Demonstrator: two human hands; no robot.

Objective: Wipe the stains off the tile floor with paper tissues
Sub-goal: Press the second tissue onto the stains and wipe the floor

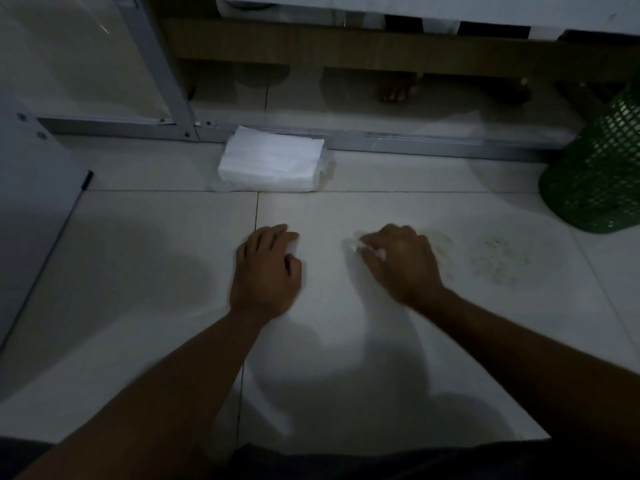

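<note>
A crumpled paper tissue (367, 249) lay pressed to the tile floor (346, 341) under the fingers of the right hand (401, 261), which were curled and clamped on it; only small white bits showed at the fingertips. The stains (498, 259), faint brownish speckled rings, lay on the same tile just to the right of that hand, one ring partly at its knuckles and another further right, apart from it. The left hand (266, 268) rested palm down on the floor to the left, fingers together and slightly bent, holding nothing visible.

No writing or label could be read anywhere. The floor was of large pale glossy tiles with thin dark grout lines, dimly lit and crossed by the shadows of the arms. Far of the hands, a stack of white tissues (272, 164) in a clear wrapper sat against a metal frame rail (415, 143) of a glass panel. A green mesh basket (599, 168) stood at the far right. A brown wooden board (346, 46) ran beyond the rail, and a pale panel (31, 188) stood at the left edge.
</note>
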